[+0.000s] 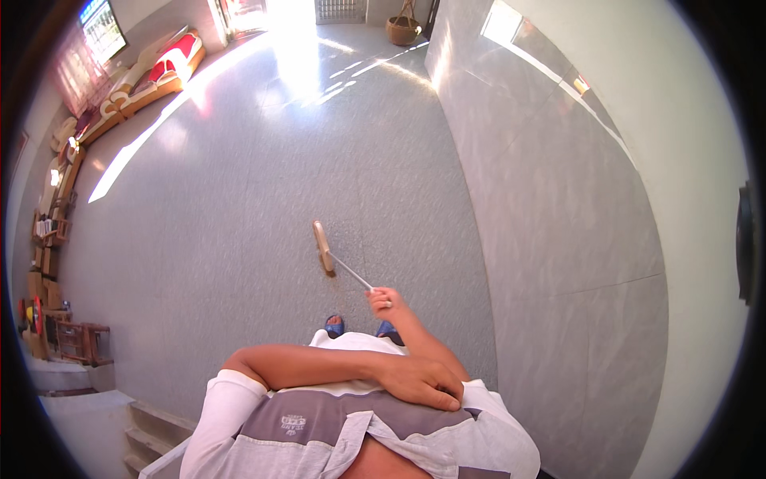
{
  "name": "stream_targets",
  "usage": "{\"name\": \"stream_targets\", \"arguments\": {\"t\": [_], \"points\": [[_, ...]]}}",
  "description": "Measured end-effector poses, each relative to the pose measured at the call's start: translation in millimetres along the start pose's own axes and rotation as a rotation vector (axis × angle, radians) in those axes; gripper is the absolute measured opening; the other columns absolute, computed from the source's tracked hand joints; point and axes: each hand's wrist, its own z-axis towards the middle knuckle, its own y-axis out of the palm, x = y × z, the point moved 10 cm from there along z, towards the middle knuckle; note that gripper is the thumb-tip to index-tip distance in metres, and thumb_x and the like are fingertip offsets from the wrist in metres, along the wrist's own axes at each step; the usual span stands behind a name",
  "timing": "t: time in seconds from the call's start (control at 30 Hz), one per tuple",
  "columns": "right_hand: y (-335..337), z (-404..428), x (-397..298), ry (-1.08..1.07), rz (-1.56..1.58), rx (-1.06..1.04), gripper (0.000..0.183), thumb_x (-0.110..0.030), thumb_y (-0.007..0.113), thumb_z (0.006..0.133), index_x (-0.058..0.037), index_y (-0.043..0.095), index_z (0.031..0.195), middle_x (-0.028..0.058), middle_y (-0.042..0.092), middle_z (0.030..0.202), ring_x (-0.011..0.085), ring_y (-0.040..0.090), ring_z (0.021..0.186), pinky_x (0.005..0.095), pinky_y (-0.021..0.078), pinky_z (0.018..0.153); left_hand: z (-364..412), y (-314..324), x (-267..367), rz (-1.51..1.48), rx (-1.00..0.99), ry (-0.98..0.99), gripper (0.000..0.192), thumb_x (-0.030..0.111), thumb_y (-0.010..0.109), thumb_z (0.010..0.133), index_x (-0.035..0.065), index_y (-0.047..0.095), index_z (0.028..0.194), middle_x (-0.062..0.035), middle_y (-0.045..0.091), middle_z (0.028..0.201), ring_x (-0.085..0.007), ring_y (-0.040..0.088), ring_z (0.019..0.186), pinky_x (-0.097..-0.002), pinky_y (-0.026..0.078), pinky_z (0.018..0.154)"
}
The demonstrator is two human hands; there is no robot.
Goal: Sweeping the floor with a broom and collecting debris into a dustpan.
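Note:
A long-handled broom (323, 245) has its light tan head on the grey floor in front of me. Its thin pale handle slants toward my body. My right hand (386, 303) is closed around the handle, and a ring-like band shows on one finger. My left arm crosses my torso, and my left hand (422, 382) rests with curled fingers at the right side of my chest. Whether the handle's upper end is inside it is hidden. Fine specks lie on the floor beside the broom head. My feet, in blue slippers (335, 325), show just below.
A grey tiled wall (568, 239) rises along my right. Wooden sofas (149, 78) with red and white covers stand at far left, wooden stools (84, 341) nearer. Steps (149, 434) lie at lower left. A woven basket (403, 31) stands by the far wall, near bright sunlight.

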Motion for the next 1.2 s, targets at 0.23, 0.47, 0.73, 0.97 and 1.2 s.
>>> {"name": "stream_targets", "arguments": {"t": [0.23,0.47,0.73,0.97,1.2], "points": [[-14.8,-124.9,-41.0,-0.188,0.094,-0.006,0.024,-0.013,0.039,0.087,0.0077,0.042,0.099,-0.0030,0.042,0.053,0.0043,0.041,0.036,0.0191,0.0308,0.031,38.1,12.5,-4.6,-0.014,-0.171,0.003,0.029,0.026,0.045,0.091,-0.0014,0.054,0.097,-0.0104,0.057,0.090,-0.0184,0.052,0.085,-0.0309,0.041,0.075],[-72.5,-237.0,-105.2,-0.410,-0.185,0.330,0.012,-0.010,0.042,0.081,-0.0052,0.046,0.071,-0.0046,0.039,0.047,0.0040,0.039,0.037,0.0208,0.0303,0.031,68.3,21.9,-13.4,-0.070,-0.271,0.000,0.031,0.028,0.047,0.090,-0.0010,0.054,0.099,-0.0103,0.056,0.091,-0.0181,0.052,0.086,-0.0311,0.041,0.076],[-112.6,-282.1,-184.0,-0.674,-0.179,0.622,0.019,-0.002,0.043,0.069,-0.0104,0.035,0.053,0.0002,0.035,0.045,0.0115,0.035,0.036,0.0236,0.0324,0.033,85.9,11.9,-30.2,-0.033,-0.217,-0.038,0.033,0.029,0.047,0.090,-0.0014,0.054,0.100,-0.0104,0.056,0.092,-0.0187,0.052,0.086,-0.0317,0.041,0.077],[-101.2,-119.5,-150.9,-0.548,-0.112,0.349,0.016,-0.001,0.040,0.070,-0.0084,0.035,0.057,0.0050,0.037,0.053,0.0149,0.037,0.040,0.0295,0.0342,0.039,94.7,-12.3,-30.7,-0.091,-0.069,-0.060,0.032,0.028,0.045,0.090,-0.0009,0.053,0.102,-0.0114,0.057,0.094,-0.0199,0.053,0.088,-0.0323,0.041,0.079],[-9.2,-1.1,-5.1,-0.013,-0.244,0.309,0.017,-0.004,0.040,0.072,-0.0080,0.037,0.056,0.0027,0.041,0.053,0.0120,0.040,0.039,0.0249,0.0357,0.035,75.1,-49.3,-28.3,0.045,0.052,0.010,0.037,0.034,0.040,0.092,0.0003,0.055,0.095,-0.0119,0.057,0.085,-0.0206,0.053,0.079,-0.0312,0.041,0.071]]}}
